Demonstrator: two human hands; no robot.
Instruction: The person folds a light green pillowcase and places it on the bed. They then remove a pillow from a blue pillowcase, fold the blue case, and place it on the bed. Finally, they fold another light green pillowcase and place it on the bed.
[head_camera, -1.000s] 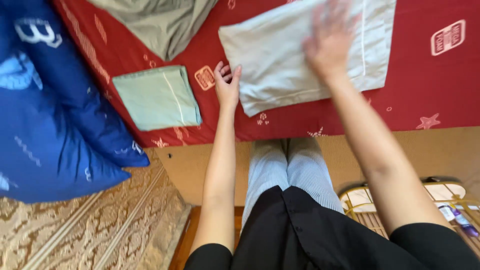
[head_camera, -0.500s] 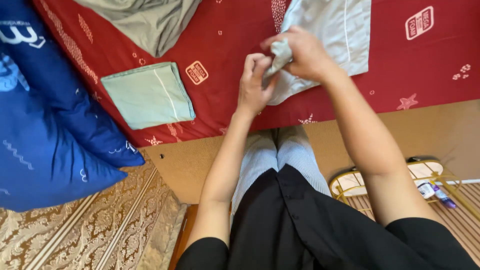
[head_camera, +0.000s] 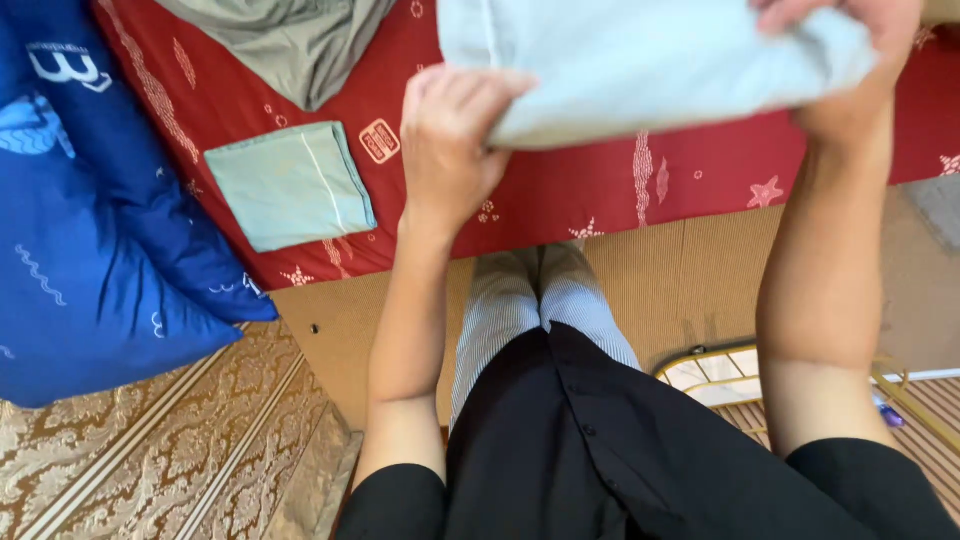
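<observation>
Left hand: the left hand (head_camera: 452, 140) is raised above the bed (head_camera: 600, 185), fingers curled over the lower left corner of the cloth (head_camera: 640, 62); it grasps that corner, knuckles toward the camera.
Right hand: the right hand (head_camera: 850, 45) is at the top right of the view, partly cut off by the frame edge; it pinches the cloth's right end, fingers closed over the fabric.
Cloth: pale blue-grey, folded flat into a band, held up in the air between the two hands and clear of the bed; it sits at 12 o'clock from the person's body.
Long axis: runs from 9 to 3 o'clock, from hand to hand, and tilts slightly up toward the right end.
Key relation: both hands are already on the cloth, one at each end; the left hand is lower and nearer the body, the right higher and farther out.
Folded cloth: a second, mint-green folded cloth (head_camera: 290, 185) lies flat on the bed at about 9 o'clock from the left hand, well apart from it.
Grey fabric: a loose grey fabric (head_camera: 290, 40) lies on the bed at 11 o'clock from the left hand.
Pillow: a blue pillow (head_camera: 90, 220) leans at the bed's left edge, far left.
Floor: a patterned mat (head_camera: 170, 450) at lower left; a metal rack (head_camera: 720, 375) at lower right, beside the right forearm.
</observation>
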